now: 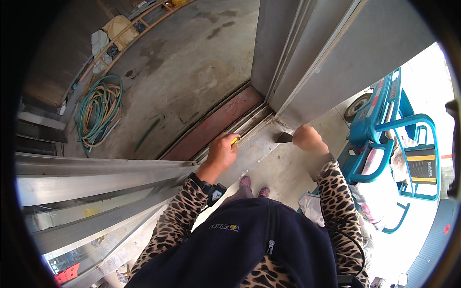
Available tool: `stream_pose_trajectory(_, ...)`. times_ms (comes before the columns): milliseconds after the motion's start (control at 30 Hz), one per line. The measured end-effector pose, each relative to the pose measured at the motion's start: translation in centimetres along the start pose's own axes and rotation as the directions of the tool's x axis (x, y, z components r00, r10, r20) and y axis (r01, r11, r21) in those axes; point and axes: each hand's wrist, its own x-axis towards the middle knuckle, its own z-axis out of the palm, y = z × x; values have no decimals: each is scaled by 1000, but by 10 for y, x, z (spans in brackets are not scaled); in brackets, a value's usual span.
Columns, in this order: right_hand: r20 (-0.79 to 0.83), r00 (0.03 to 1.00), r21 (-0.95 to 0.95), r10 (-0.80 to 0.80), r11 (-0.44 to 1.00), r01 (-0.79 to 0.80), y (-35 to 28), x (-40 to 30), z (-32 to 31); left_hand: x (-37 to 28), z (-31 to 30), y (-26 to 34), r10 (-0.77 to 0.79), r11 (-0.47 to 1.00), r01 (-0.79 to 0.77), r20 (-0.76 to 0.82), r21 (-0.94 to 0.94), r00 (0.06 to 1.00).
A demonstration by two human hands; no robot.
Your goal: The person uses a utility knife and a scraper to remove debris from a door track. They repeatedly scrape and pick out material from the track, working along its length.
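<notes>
My left hand (222, 151) is closed around a small yellow-and-black tool (236, 140), its kind mostly hidden by the fingers. It is over the metal sliding-door track (252, 124). In my right hand (309, 138) is a putty knife (284, 138); only its dark, flared blade shows, and the fist covers the handle. The blade points left, over the outer edge of the pale door sill (257, 145). Whether it touches the sill I cannot tell. Beyond the blade, whitish residue (282, 125) marks the corner where the sill meets the grey door frame (306, 86).
Sliding door panels (108, 176) stand close on my left. A reddish strip (223, 120) runs along the track's inner side. Inside, a coiled hose (99, 111) and a wooden ladder (122, 37) lie by the wall. A teal cargo tricycle (381, 136) is parked to my right.
</notes>
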Motion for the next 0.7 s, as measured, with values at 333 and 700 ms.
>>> stream_pose_trajectory(333,-237,971,209,26,978,25,-3,35,23,-1,2,9,2,1000,-2,61,9,998)
stream_pose_trajectory(700,-157,985,-33,-67,997,63,37,-26,-1,-9,2,5,-15,1000,15,35,-6,999)
